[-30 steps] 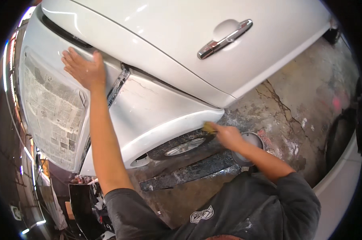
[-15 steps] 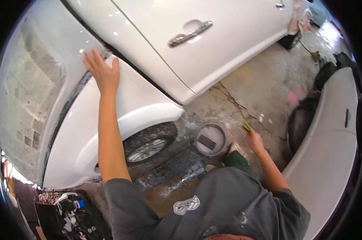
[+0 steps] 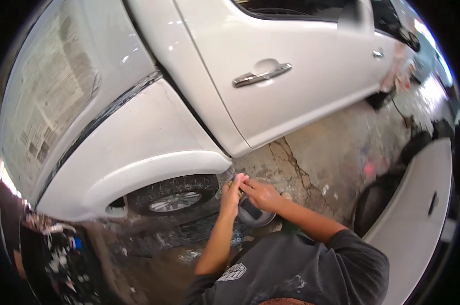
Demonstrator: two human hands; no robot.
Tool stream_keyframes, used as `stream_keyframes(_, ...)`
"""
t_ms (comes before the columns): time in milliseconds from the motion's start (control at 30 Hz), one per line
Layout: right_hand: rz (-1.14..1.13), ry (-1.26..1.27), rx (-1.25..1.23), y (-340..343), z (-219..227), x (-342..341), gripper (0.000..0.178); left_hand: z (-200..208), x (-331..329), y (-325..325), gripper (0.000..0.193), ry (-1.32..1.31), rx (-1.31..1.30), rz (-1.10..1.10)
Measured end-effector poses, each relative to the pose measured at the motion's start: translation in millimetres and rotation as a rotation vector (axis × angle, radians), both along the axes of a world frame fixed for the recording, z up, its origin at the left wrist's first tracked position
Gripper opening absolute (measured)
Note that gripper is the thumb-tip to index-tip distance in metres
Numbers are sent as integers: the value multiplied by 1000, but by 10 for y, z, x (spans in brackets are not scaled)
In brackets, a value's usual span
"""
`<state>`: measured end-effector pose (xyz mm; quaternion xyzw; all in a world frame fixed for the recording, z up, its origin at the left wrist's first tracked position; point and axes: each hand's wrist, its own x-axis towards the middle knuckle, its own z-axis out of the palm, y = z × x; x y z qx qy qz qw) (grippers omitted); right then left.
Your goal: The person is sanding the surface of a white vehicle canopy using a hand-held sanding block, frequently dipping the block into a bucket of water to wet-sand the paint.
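My left hand [image 3: 231, 197] and my right hand [image 3: 260, 195] meet in front of me, above a round grey bucket [image 3: 260, 223]. Both are closed, with the fingertips pressed together around a small yellowish folded piece [image 3: 230, 183], mostly hidden by the fingers. Inside the bucket lies a dark rectangular block [image 3: 250, 209], partly covered by my right hand. Just beyond my hands is the white fender [image 3: 138, 137] of a car, with its wheel [image 3: 174, 201] below the arch.
A white car door [image 3: 291, 86] with a chrome handle [image 3: 262, 75] rises ahead. To the right stands a loose pale panel [image 3: 418, 203]. A black bin [image 3: 52, 264] of assorted items is at lower left. Cracked concrete [image 3: 301, 168] runs between car and panel.
My left hand has come off the car's fender and moved down to meet my right hand. My right hand has moved left with the yellowish piece. The view has shifted.
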<state>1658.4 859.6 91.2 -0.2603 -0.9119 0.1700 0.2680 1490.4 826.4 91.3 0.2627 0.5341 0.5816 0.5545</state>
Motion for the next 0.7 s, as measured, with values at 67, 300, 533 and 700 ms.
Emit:
stream_keyframes(67, 108, 161, -86, 203, 36, -5, 62, 58, -235, 148, 39, 202, 57, 134)
stream_keyframes(300, 74, -319, -494, 1329, -967, 954, 61, 2077, -1138, 1076, 23, 984, 230, 601)
stream_keyframes(533, -138, -686, -811, 1896, -2550, 2459, 68, 3268, -1325, 2003, 24, 1816, 264, 779)
stream_keyframes(700, -137, -928, -959, 1971, -3198, 2985, 68, 3241, -1176, 2223, 31, 1935, -129, 871)
